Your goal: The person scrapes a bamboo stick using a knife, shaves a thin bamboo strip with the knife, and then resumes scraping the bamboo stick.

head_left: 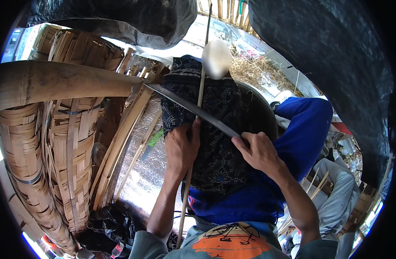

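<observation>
A long, narrow bamboo strip [201, 88] runs from the top of the view down across my lap, past my left side. My left hand [180, 142] is closed on it, thumb up near the blade. My right hand [260, 153] is closed around the near end of a long knife [193, 108], its handle hidden in the fingers. The dark blade slants up and left across the strip, and its tip reaches the end of the thick bamboo pole. Under both, a dark patterned cloth [219, 164] covers my lap over blue trousers.
At left, the thick bamboo pole [68, 82] juts in above tall woven bamboo rolls [27, 159]. Split bamboo lengths [120, 146] lean beside them. Black sheeting [327, 64] hangs at upper right. To the right sits a person in grey trousers [338, 185].
</observation>
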Tool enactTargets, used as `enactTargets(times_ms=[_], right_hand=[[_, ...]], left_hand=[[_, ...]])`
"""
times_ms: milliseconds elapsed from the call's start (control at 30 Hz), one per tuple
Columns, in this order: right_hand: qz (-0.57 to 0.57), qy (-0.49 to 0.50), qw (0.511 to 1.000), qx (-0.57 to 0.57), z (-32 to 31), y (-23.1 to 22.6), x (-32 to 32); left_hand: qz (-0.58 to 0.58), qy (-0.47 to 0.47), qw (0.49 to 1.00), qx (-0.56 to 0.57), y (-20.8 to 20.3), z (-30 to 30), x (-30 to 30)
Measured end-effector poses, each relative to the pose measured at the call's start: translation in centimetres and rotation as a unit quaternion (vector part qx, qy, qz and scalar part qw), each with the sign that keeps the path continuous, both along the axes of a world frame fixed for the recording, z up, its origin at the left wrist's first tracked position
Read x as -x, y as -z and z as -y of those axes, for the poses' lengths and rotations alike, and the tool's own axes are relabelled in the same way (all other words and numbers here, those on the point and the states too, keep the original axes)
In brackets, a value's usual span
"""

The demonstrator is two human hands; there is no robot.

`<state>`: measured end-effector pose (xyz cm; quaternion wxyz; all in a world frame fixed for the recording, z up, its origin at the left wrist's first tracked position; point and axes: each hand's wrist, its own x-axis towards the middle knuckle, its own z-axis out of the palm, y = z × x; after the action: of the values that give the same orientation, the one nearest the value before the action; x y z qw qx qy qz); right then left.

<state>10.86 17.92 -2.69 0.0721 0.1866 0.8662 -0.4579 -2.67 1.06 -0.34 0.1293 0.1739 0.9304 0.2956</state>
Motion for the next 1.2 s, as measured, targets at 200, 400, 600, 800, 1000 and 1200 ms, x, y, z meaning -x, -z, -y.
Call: enactTargets(times_ms=[200, 400, 600, 800, 1000, 1200], right_hand=[[0.002, -0.008, 1.0, -0.027, -0.1, 0.2, -0.4], [-0.06, 0.001, 0.985, -0.159, 0.3, 1.7, 1.0], [-0.098, 0.025, 0.975, -0.198, 1.0, 1.8, 3.3], [-0.13, 0.024, 0.977, -0.17, 0.8, 0.7, 1.7], [-0.18, 0.028, 0.958, -0.221, 1.5, 3.4, 1.3], [-0.094, 0.071, 0.971, -0.21, -1.4, 5.4, 7.2]], left_hand=[[-0.015, 0.003, 1.0, -0.021, 0.4, -0.1, -0.5], [0.025, -0.04, 0.999, -0.02, -0.1, -0.1, -1.3], [0.06, -0.043, 0.997, -0.032, -0.5, 0.0, -1.0], [0.066, -0.052, 0.996, -0.004, -0.5, 0.4, -0.3], [0.016, -0.022, 0.999, -0.045, 0.1, 0.0, -1.3], [0.108, -0.01, 0.994, -0.012, -1.7, 1.1, -2.8]])
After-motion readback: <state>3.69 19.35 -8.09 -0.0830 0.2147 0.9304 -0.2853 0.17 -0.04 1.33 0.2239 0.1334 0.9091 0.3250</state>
